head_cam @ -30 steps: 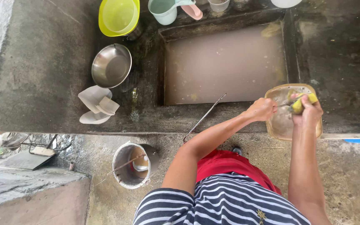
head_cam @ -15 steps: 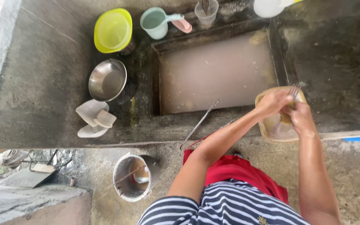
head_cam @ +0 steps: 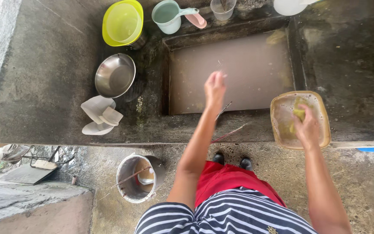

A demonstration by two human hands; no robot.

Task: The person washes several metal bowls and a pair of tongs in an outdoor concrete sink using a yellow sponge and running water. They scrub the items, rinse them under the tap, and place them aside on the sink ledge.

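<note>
My right hand [head_cam: 307,128] is inside a translucent square plastic tub [head_cam: 324,113] that sits on the concrete ledge at the right. It presses a yellow-green sponge [head_cam: 299,113] into the tub's soapy water. My left hand [head_cam: 215,88] is raised over the murky water of the sunken concrete basin [head_cam: 239,69], away from the tub. Its fingers are bunched and blurred, and I cannot make out whether they hold anything.
On the ledge to the left lie a steel bowl [head_cam: 114,74], a yellow bowl [head_cam: 122,21] and white folded pieces [head_cam: 100,115]. A pale green jug [head_cam: 167,15] and clear cup [head_cam: 222,8] stand behind the basin. A metal pot [head_cam: 137,177] sits on the ground. Thin sticks [head_cam: 230,132] lean at the front edge.
My left hand has let go of the tub and swung left, out over the basin water. My right hand has stayed in the tub with the sponge.
</note>
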